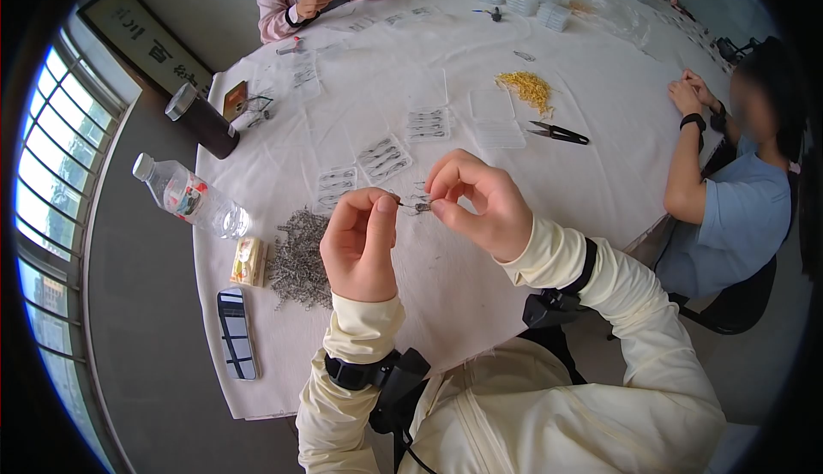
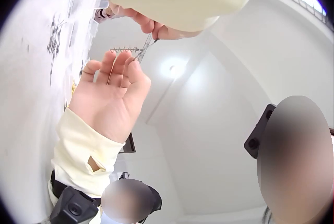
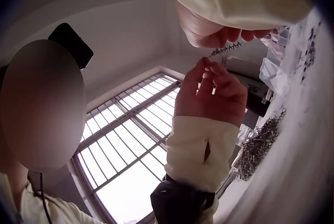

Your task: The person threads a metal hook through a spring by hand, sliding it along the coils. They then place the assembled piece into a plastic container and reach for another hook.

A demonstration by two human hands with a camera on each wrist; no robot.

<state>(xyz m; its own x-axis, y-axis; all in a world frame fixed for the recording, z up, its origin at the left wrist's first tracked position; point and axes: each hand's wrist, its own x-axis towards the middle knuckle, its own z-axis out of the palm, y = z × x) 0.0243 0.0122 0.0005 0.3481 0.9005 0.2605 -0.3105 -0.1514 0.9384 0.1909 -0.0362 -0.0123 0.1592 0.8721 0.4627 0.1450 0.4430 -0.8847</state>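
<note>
Loose cream sleeves (image 1: 364, 330) gather into creases toward the cuffs; black straps (image 1: 350, 375) circle both wrists, carrying chunky black cameras (image 1: 406, 377), one trailing a thin black cable (image 1: 420, 459).

**Handwork Room Around a Cloth-Covered Desk (image 1: 463, 303)**

The place is an indoor room in use as a small shared workroom; whether it belongs to a home or an office cannot be told. Several people sit around the desk. On its pale cloth are clear plastic boxes (image 1: 553, 17), stacked at the upper right, a dark heap of wire pieces (image 1: 300, 260) left of centre, and a yellow pile (image 1: 527, 90) beside snips (image 1: 559, 133) right of centre. A barred window (image 1: 64, 131) at the left edge and framed characters (image 1: 146, 37) at the upper left give it an everyday look.
</note>
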